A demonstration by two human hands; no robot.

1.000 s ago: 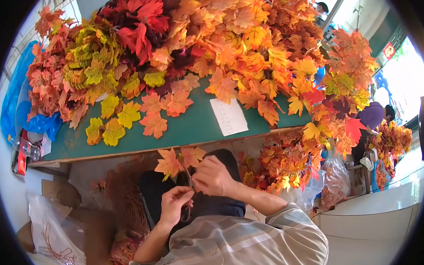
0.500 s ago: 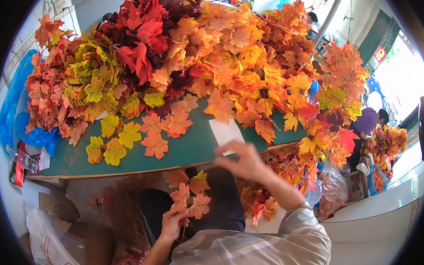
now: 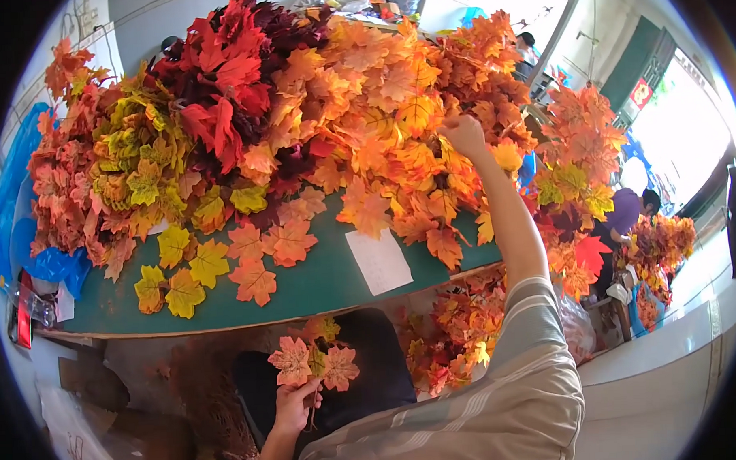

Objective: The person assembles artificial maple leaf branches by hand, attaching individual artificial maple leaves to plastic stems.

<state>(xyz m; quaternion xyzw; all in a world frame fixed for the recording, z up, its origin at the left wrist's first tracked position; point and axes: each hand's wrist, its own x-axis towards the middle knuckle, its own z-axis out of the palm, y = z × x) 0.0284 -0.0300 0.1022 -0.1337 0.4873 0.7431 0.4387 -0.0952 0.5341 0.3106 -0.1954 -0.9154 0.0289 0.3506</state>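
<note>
My left hand (image 3: 290, 408), low over my lap, is closed round the thin stem of an artificial maple leaf sprig (image 3: 339, 369). Its leaves are pale pink-orange, with yellow-green ones behind. My right hand (image 3: 464, 136) is stretched far across the table into the pile of orange maple leaves (image 3: 413, 119). Its fingers are curled together against the leaves; what they grip is hidden. Near the table's front edge lie a cluster of yellow-green leaves (image 3: 185, 293) and a cluster of salmon leaves (image 3: 254, 281).
A white paper slip (image 3: 380, 262) lies on the green table (image 3: 321, 284). Red leaves (image 3: 221, 81) and yellow-green leaves (image 3: 142, 149) are heaped at the back left. A blue plastic bag (image 3: 14, 185) hangs at the left. Another person (image 3: 623, 213) sits at the far right.
My right hand has gone from above the paper slip away from me into the orange leaf pile. My left hand has stayed low with the sprig, which has turned slightly.
</note>
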